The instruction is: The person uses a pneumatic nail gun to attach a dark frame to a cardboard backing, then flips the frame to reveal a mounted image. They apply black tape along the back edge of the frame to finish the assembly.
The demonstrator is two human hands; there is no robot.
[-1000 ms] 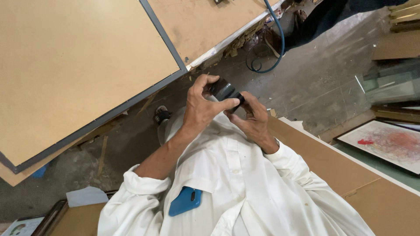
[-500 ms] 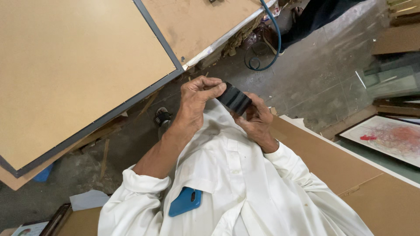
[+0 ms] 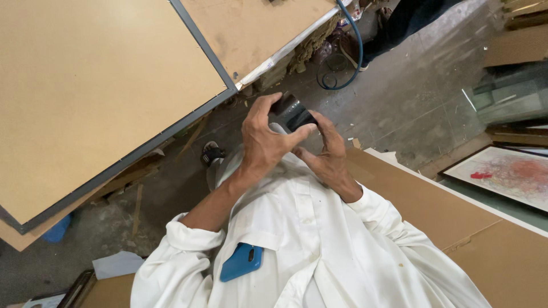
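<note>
Two hands, one black roll, one blue phone (in the shirt pocket)

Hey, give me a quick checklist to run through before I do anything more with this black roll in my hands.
1. Grip on the black roll: ok, the left hand and the right hand both clasp it.
2. Loose end of the roll found: cannot tell, the fingers hide it.
3. Blue phone secure in the shirt pocket: not ok, it sticks well out.
4. Framed board clear of the hands: ok, it lies apart to the left.
5. Blue hose clear of the sandal: ok, it lies farther off on the floor.
</note>
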